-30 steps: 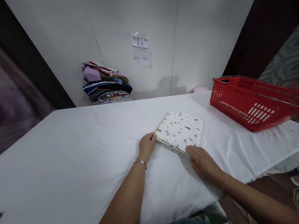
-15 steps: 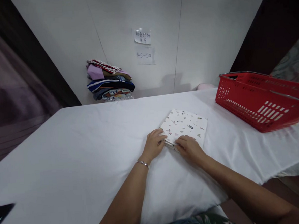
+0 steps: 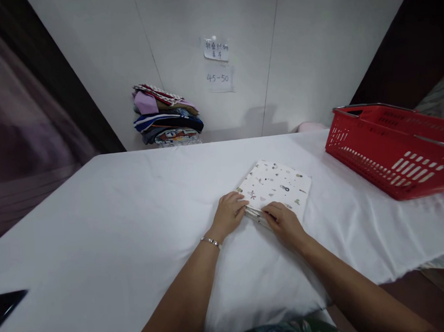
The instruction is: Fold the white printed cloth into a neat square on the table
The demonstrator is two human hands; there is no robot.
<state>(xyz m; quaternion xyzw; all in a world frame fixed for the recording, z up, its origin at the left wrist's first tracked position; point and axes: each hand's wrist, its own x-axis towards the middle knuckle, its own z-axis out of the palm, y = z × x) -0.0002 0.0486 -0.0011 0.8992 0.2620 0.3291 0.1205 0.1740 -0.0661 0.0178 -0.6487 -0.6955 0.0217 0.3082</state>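
Observation:
A white folded cloth [image 3: 278, 183] with small scattered prints lies on the white-covered table, its layers showing along the near edge. My left hand [image 3: 229, 214], with a bracelet on the wrist, is closed on the cloth's near left corner. At the near edge, the fingers of my right hand [image 3: 284, 223] are bent in and pinch the layers there. The fingertips of both hands are partly hidden.
A red plastic basket [image 3: 379, 151] stands at the right. Several folded fabrics in a stack [image 3: 168, 116] sit against the back wall. A dark flat object [image 3: 5, 307] lies at the left edge. Two paper notes [image 3: 219, 78] hang on the wall.
The camera view has shifted slightly. Both hands stay at the cloth's near edge, where the right fingers have lifted the layers a little.

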